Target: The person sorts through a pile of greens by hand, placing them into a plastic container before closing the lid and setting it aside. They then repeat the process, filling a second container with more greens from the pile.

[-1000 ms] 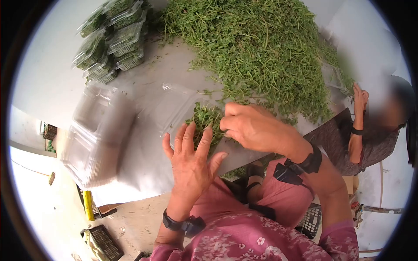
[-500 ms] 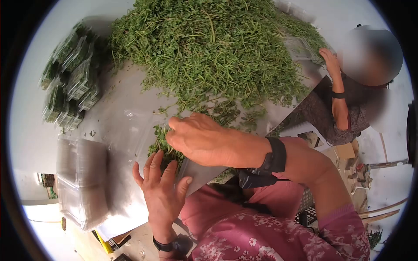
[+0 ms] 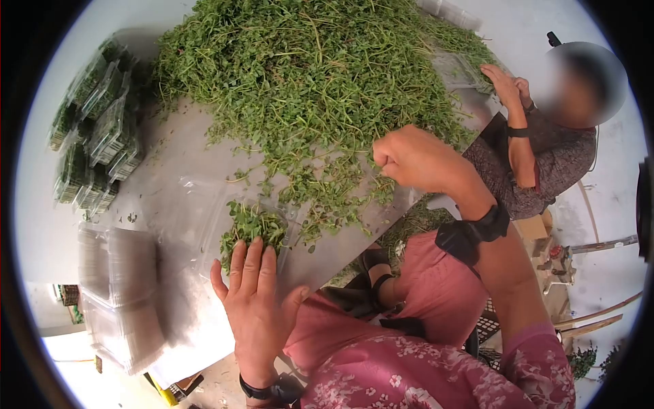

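Bunched greens (image 3: 253,223) lie partly beneath the spread left grip (image 3: 255,307), apart from the fisted right grip (image 3: 422,158).

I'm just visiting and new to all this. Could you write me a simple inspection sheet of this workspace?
Surface: grey table, partly covered by a large heap of greens.
Job's things: a clear container with a bunch of greens; a stack of clear containers and filled packs on the left.
Clutter: loose sprigs strewn between heap and container.
Hands: left hand spread, fingertips on the bunch; right hand curled closed by the heap's edge, contents hidden.
Cables: nothing seen that is clearly one.
Surroundings: a co-worker at the right; cardboard box below.
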A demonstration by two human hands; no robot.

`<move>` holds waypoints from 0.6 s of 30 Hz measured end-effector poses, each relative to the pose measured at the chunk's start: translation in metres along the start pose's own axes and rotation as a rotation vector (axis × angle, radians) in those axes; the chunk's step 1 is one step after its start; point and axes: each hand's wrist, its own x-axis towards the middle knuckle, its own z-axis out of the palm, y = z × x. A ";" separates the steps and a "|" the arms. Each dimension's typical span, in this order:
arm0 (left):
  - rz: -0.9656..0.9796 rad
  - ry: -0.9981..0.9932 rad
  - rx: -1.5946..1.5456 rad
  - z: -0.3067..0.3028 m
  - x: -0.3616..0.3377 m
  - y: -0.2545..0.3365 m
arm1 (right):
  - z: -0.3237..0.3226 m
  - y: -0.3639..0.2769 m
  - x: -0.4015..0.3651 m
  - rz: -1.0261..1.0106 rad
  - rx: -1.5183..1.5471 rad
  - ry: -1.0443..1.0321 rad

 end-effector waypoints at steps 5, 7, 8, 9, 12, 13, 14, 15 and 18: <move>0.008 0.008 0.010 0.005 0.003 -0.001 | 0.004 0.011 -0.009 -0.008 0.019 0.014; 0.013 0.008 0.006 0.004 0.005 -0.003 | 0.007 0.009 -0.008 0.008 -0.069 -0.050; 0.016 0.008 0.002 0.005 0.005 -0.003 | 0.009 0.008 -0.008 0.018 -0.114 -0.083; 0.017 0.015 0.001 0.005 0.005 -0.004 | 0.011 0.009 -0.008 0.015 -0.095 -0.087; 0.021 0.041 -0.001 0.008 0.005 -0.005 | 0.018 0.012 -0.009 -0.004 -0.043 -0.085; 0.024 0.052 0.000 0.009 0.005 -0.005 | 0.019 0.013 -0.010 -0.017 -0.029 -0.075; 0.027 0.064 0.001 0.009 0.005 -0.005 | 0.020 0.013 -0.011 -0.031 -0.015 -0.064; 0.033 0.072 -0.005 0.010 0.005 -0.004 | 0.019 0.015 -0.010 -0.025 -0.035 -0.067; 0.038 0.090 -0.009 0.011 0.003 -0.005 | 0.015 0.015 -0.006 -0.025 -0.022 -0.063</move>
